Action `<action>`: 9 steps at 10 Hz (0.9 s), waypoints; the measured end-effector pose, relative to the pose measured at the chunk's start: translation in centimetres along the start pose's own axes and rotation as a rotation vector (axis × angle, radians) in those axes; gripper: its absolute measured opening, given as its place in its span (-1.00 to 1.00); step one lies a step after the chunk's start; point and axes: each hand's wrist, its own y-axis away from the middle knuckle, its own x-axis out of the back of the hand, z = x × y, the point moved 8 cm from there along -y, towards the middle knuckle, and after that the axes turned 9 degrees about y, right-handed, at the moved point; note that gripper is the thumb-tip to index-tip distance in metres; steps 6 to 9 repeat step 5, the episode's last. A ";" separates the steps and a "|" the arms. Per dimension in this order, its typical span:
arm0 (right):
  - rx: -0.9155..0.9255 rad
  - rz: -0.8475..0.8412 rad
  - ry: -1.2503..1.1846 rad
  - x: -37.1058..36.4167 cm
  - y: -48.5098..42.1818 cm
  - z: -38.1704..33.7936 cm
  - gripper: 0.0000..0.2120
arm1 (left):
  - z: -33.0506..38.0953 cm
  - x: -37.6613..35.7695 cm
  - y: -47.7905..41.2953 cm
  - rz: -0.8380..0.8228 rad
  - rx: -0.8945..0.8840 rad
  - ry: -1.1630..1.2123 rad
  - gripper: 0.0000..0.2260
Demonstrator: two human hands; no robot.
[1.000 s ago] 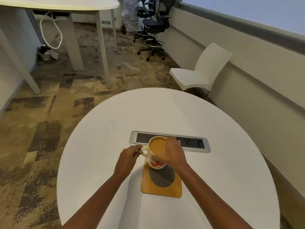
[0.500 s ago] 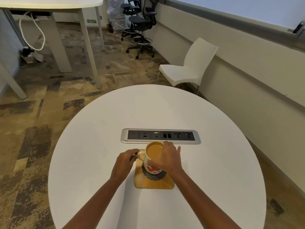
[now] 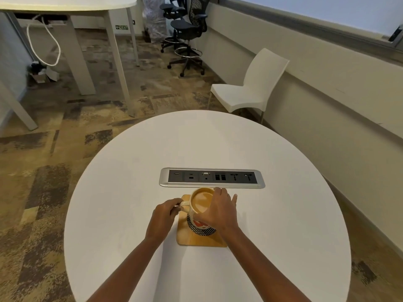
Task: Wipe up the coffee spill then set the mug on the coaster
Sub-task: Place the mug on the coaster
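Observation:
A cream mug point(image 3: 201, 202) full of light brown coffee, with a red mark on its side, stands on the black patterned disc of a square wooden coaster point(image 3: 196, 239) on the round white table point(image 3: 283, 214). My left hand point(image 3: 164, 214) pinches the mug's handle on its left. My right hand point(image 3: 219, 211) is wrapped around the mug's right side, fingers curled over the rim. No spill or cloth shows on the table.
A silver and black socket panel point(image 3: 211, 178) is set into the table just beyond the mug. A white plastic chair point(image 3: 250, 88) stands past the far edge. Office chairs point(image 3: 187, 29) and a desk point(image 3: 65, 9) stand further off on the carpet.
Both hands have brought the mug down and toward me from over the socket panel; it now sits on the coaster's black disc, which the mug covers.

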 end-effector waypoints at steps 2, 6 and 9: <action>-0.002 -0.041 -0.024 -0.3 0.3 0.0 -0.09 | -0.2 -0.1 0.0 -0.026 -0.062 -0.098 -0.77; 0.100 -0.194 -0.185 0.2 0.6 2.9 0.00 | 4.2 -0.2 0.0 0.262 -0.085 -0.007 -0.68; 0.100 -0.194 -0.185 0.2 0.6 2.9 0.00 | 4.2 -0.2 0.0 0.262 -0.085 -0.007 -0.68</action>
